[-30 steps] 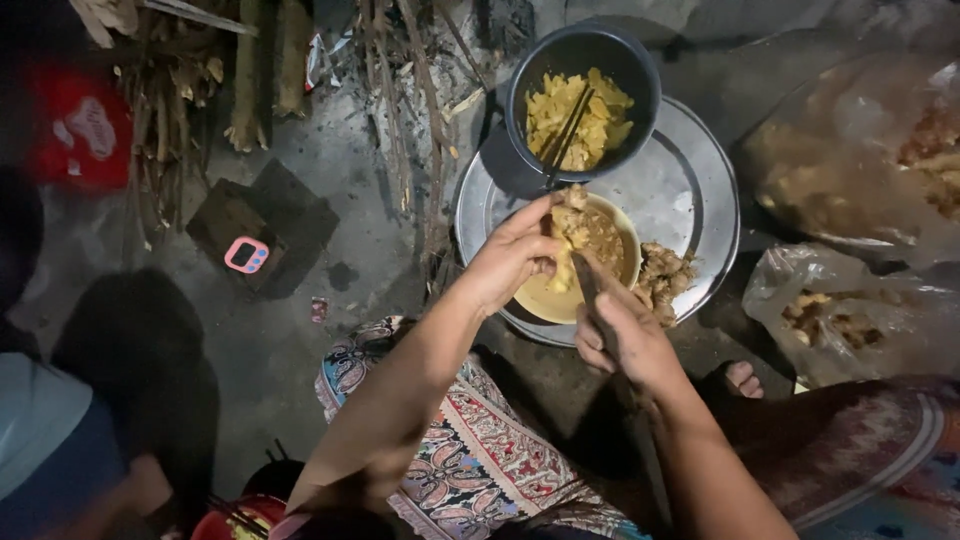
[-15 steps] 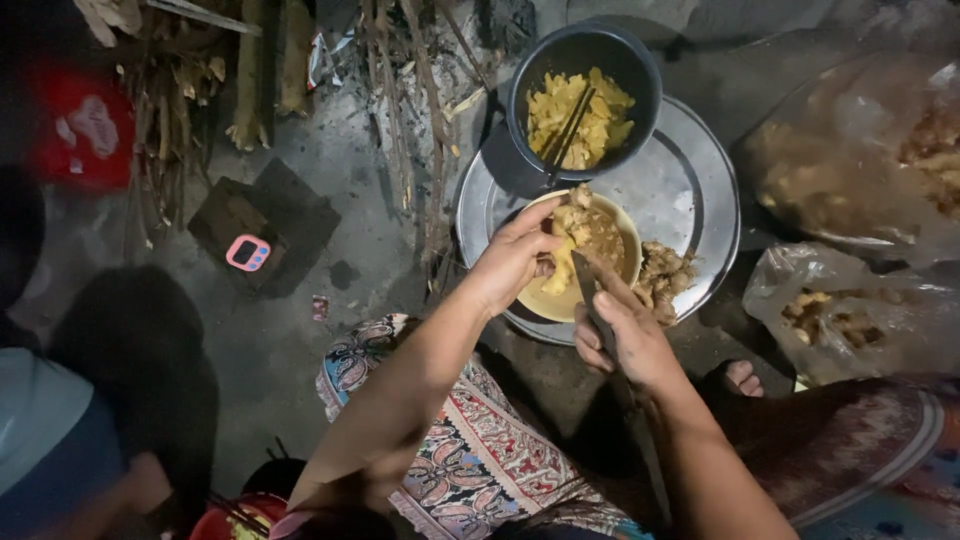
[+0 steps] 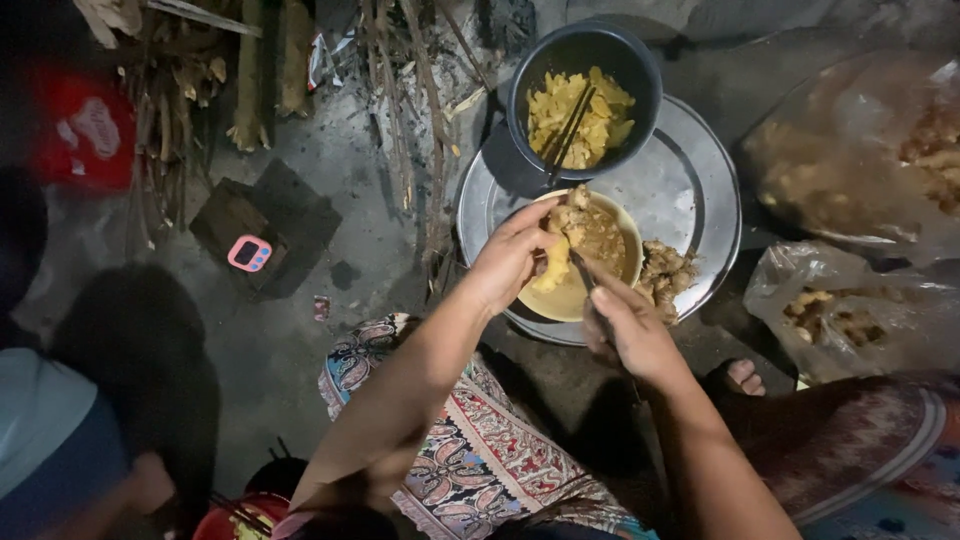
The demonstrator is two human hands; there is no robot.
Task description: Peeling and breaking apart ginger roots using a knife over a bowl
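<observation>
Left hand pinching knobbly ginger root over yellow bowl, right hand closed on knife; prob. firm, slippery-wet, so grip at thick end.

Bowl on tray, pot behind it, bags right, timer left

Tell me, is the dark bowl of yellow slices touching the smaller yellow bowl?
Cannot tell. In the head view the dark bowl and the yellow bowl meet rim to rim, but food and shadow hide any contact or gap.
</observation>
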